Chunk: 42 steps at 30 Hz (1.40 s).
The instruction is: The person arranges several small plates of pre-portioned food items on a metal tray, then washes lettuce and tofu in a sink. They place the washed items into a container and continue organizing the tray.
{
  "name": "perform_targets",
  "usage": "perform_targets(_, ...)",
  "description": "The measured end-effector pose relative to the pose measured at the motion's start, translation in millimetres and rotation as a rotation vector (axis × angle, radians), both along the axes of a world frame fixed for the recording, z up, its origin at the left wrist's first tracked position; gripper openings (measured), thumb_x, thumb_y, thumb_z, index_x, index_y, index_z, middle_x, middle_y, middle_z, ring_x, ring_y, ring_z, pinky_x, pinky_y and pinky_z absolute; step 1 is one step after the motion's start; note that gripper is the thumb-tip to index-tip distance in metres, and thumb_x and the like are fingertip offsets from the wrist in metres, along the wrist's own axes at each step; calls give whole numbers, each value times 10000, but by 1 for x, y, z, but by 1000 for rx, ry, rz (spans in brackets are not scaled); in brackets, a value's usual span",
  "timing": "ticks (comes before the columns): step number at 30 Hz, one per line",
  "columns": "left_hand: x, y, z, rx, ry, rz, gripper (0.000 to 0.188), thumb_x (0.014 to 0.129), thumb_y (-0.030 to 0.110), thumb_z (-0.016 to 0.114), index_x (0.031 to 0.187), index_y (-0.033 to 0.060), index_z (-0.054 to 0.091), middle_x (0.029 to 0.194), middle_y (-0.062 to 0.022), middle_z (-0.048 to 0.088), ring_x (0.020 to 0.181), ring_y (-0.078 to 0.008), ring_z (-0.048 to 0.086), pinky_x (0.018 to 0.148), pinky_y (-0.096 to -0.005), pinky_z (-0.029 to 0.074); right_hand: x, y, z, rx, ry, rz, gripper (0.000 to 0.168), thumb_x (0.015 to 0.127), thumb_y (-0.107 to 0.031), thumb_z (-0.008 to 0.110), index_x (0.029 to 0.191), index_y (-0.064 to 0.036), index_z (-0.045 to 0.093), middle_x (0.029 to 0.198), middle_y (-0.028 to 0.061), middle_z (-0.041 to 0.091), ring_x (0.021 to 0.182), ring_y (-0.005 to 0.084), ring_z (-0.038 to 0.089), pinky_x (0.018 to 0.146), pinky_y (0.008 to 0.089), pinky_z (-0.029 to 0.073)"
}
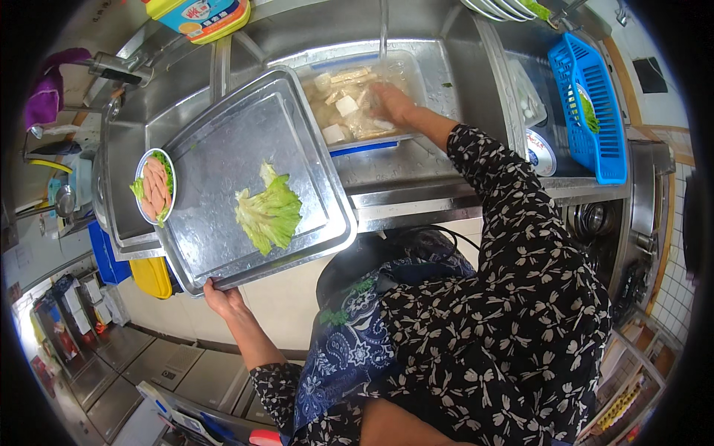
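My left hand (223,298) grips the near corner of a metal tray (223,150), which lies tilted across the sink edge. On the tray rests a green lettuce leaf (273,212). A small bowl (173,192) of pink sausage-like pieces (154,187) with lettuce sits at its left edge. My right hand (390,103) is in a clear plastic tub (415,72) of water, among white and tan blocks that look like tofu (347,106). Its fingers are partly hidden by water and splashes, so I cannot tell if they hold anything. Water runs from above into the tub.
The tub stands in a steel sink (463,83). In the right basin are a blue plastic basket (608,122) with greens, a patterned bowl (541,153) and a clear container (524,92). A yellow-and-blue jug (201,19) and stacked plates (496,8) stand at the back.
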<state>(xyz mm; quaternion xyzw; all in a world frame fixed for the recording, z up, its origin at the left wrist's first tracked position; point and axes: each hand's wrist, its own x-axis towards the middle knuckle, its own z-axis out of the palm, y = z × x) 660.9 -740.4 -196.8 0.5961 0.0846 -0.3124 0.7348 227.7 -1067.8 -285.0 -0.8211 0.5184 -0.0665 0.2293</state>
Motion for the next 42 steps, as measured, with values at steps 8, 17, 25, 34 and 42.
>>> perform_targets(8,7,10,-3,10,20,13,353,835,99,345,1143,-58,417,1164,-178,468,1058,-296,475,891,-446,422,54,17,21,-34,263,141,628,738,-353,622,1283,-215,340,1314,161,341,1227,346,313,1000,522,239)
perform_targets(17,7,8,-4,25,7,4,322,840,108,352,1102,-57,441,1136,-169,490,1021,-283,497,864,-434,438,58,-13,7,44,180,143,372,737,-111,540,1106,-152,550,1202,135,474,1142,325,419,909,423,375)
perform_targets(25,6,8,0,17,19,2,295,835,98,363,1074,-47,454,1063,-150,522,961,-272,520,826,-426,458,133,-23,-9,-34,138,-26,661,712,-450,607,1279,-218,358,1345,98,295,1245,347,246,907,674,204)
perform_targets(34,4,7,-1,22,13,-30,269,846,110,370,1044,-50,457,1066,-147,510,959,-257,516,816,-409,458,79,4,27,144,339,37,805,665,-368,692,1330,-156,291,1397,64,254,1283,337,200,871,668,238)
perform_targets(42,7,6,-4,-3,22,-10,183,837,109,390,931,-19,480,956,-115,528,885,-231,516,777,-400,459,36,-29,0,464,241,217,704,618,-212,724,1234,-45,426,1186,169,507,1083,290,494,890,357,400)
